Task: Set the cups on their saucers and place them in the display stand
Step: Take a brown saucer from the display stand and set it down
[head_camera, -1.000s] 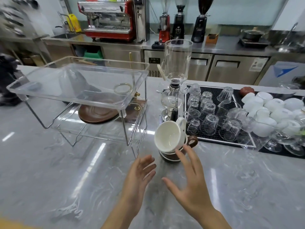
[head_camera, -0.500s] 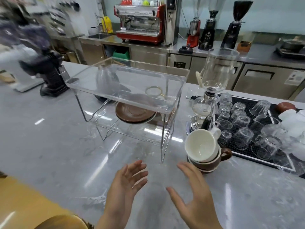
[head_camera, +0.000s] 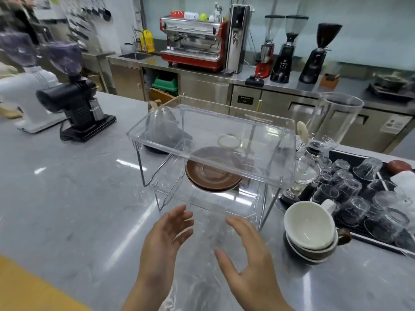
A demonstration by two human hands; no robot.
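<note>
A clear two-tier display stand [head_camera: 278,176] on wire legs stands mid-counter. Brown saucers [head_camera: 213,178] lie stacked on its lower shelf. To its right, a tilted white cup [head_camera: 307,223] rests in a brown cup [head_camera: 318,252] on the counter. My left hand [head_camera: 164,243] and my right hand [head_camera: 249,263] hover over the counter just in front of the stand, palms facing each other, fingers spread, holding nothing.
A glass siphon brewer [head_camera: 323,135] stands right of the stand. A black mat [head_camera: 341,158] holds several upturned glasses [head_camera: 354,207]. A black grinder [head_camera: 78,108] and a white machine [head_camera: 29,95] sit at the left. An espresso machine [head_camera: 193,43] is on the far counter.
The view has swung left and nearer, so the cup stack now lies to the right. Both hands have moved from in front of the cups to in front of the stand.
</note>
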